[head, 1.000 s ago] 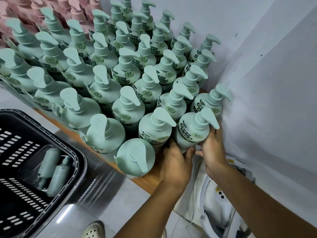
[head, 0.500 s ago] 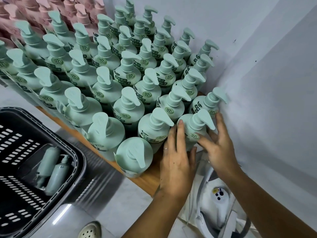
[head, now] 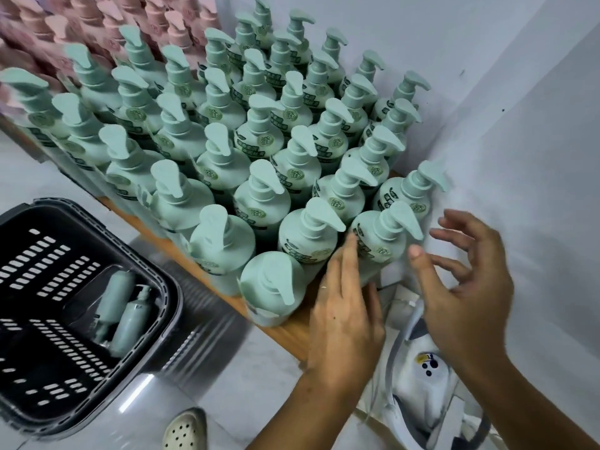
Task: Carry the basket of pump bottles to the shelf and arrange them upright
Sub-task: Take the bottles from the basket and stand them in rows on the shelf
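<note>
Several mint-green pump bottles stand upright in rows on a wooden shelf (head: pixel 289 332). The front-right bottle (head: pixel 378 241) stands at the shelf's corner by the wall. My left hand (head: pixel 344 306) lies with straight fingers against this bottle's left side. My right hand (head: pixel 467 280) hovers just right of it with fingers spread, holding nothing. A black slotted basket (head: pixel 156 280) sits at lower left with two green bottles (head: pixel 125 311) lying in it.
Pink pump bottles (head: pixel 97 17) fill the shelf at top left. A white wall (head: pixel 519 157) closes in right of the bottles. A white bag or appliance (head: pixel 425 368) lies below the shelf's right end. A pale perforated shoe (head: pixel 185 430) shows on the grey floor.
Both hands gripped the front-right bottle low down a second ago. They have since let go; the left now lies flat against its side and the right has lifted off, fingers spread.
</note>
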Motion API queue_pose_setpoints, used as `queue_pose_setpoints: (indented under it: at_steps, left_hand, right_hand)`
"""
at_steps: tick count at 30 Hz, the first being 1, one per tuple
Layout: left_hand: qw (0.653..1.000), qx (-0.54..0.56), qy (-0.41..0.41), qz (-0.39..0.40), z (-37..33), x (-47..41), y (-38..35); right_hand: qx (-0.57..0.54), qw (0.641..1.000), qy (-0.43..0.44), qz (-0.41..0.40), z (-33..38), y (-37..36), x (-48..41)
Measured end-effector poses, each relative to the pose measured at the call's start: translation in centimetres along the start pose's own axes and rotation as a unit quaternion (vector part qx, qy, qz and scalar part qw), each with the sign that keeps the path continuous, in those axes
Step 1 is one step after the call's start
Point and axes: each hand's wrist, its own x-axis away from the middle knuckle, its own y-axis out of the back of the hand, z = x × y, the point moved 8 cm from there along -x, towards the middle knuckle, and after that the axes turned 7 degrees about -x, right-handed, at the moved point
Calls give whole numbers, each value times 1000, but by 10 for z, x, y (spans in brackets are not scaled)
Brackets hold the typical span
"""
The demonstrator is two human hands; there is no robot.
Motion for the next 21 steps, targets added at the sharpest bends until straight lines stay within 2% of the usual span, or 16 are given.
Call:
queue_pose_setpoints:
  at_steps: [2, 5, 8, 11, 14, 17, 19, 21]
  left_hand:
    - [999, 37, -32, -15, -7, 8, 24]
    - [993, 61, -66, -82, -1, 18, 73]
    - [982, 57, -90, -155, 22, 29, 127]
    - [975, 70, -116, -178, 56, 35, 171]
    - [993, 11, -3, -118, 127, 31, 203]
    - [996, -45, 74, -9, 225, 42, 228]
    - [982, -111, 132, 73, 295, 58, 245]
    - [959, -174, 188, 122, 368, 70, 272]
  right_hand:
    - [29, 994, 103, 33, 44, -13, 13]
    - [58, 972, 219, 64, 111, -48, 26]
    - [1, 966, 241, 92, 165, -87, 36]
    - [-61, 952, 242, 178, 209, -148, 63]
    - [-95, 932, 197, 290, 227, -231, 98]
    - [-78, 913, 85, 392, 205, -329, 139]
    - [-17, 896, -2, 443, 174, -390, 174]
    - [37, 875, -66, 478, 145, -451, 208]
